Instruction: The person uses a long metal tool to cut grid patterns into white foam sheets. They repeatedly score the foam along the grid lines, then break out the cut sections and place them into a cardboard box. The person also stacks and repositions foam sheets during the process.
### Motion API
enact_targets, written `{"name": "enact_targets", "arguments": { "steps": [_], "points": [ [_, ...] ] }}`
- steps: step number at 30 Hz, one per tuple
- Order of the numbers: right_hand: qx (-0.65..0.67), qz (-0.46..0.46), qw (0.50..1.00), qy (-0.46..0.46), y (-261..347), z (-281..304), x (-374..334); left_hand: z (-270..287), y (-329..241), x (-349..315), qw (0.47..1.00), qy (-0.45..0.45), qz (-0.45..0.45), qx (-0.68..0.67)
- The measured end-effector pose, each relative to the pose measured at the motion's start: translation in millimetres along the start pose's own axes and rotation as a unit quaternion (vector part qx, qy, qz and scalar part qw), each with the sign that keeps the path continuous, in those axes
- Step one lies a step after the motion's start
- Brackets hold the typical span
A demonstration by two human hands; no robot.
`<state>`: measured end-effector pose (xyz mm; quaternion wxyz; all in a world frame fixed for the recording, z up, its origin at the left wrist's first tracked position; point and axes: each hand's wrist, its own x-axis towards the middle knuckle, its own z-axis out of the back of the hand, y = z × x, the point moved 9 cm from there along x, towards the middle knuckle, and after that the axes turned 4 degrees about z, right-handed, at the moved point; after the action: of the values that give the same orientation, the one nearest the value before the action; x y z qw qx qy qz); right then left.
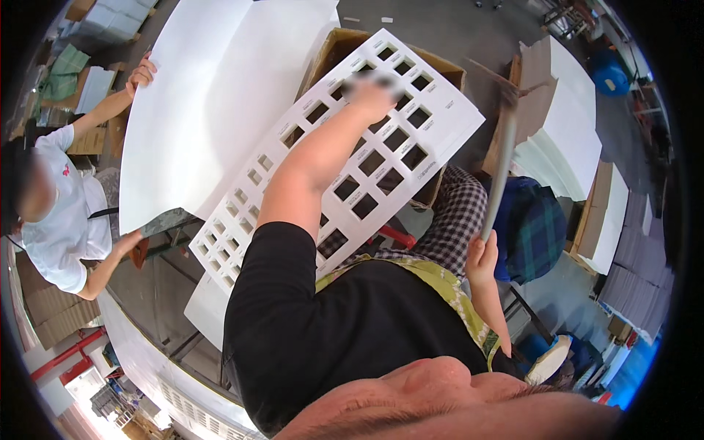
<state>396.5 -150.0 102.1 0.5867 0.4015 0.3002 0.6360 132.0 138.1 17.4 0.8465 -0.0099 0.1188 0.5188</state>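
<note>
A white board (449, 121) with rows of square cut-outs, large at the far end and smaller toward the near left, lies slanted in front of me. My left hand (372, 101) is on its far part, over the cut-outs; its fingers are smeared, so their grip does not show. At the right, my right hand (482, 258) is wrapped round the lower end of a long grey handle (501, 165). A blurred brown crosspiece tops this hammer-like tool. Beneath the board, an open cardboard box (339, 45) shows at the far end.
To the left, a co-worker (64, 202) has both hands at a large white sheet (183, 95). Stacks of white sheets (565, 150) stand on the right. Beside my knee is a dark plaid-covered seat (532, 227). A blue drum (609, 73) stands far right.
</note>
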Motion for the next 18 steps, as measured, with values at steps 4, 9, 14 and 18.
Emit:
{"name": "enact_targets", "arguments": {
  "steps": [4,9,14,18],
  "points": [
    [-0.049,-0.007,0.997,0.058,-9,8,-18,1,2,-2,0.999,0.0,0.011,-0.038],
    [-0.133,-0.143,0.974,0.111,-69,1,-58,4,-4,1,0.999,0.001,0.03,-0.022],
    [-0.094,-0.139,0.982,0.081,-55,8,-48,11,-2,-4,0.998,-0.044,0.038,-0.001],
    [-0.06,-0.15,0.986,0.051,-74,19,-45,15,-3,-5,0.997,-0.054,0.05,0.002]
  ]
}}
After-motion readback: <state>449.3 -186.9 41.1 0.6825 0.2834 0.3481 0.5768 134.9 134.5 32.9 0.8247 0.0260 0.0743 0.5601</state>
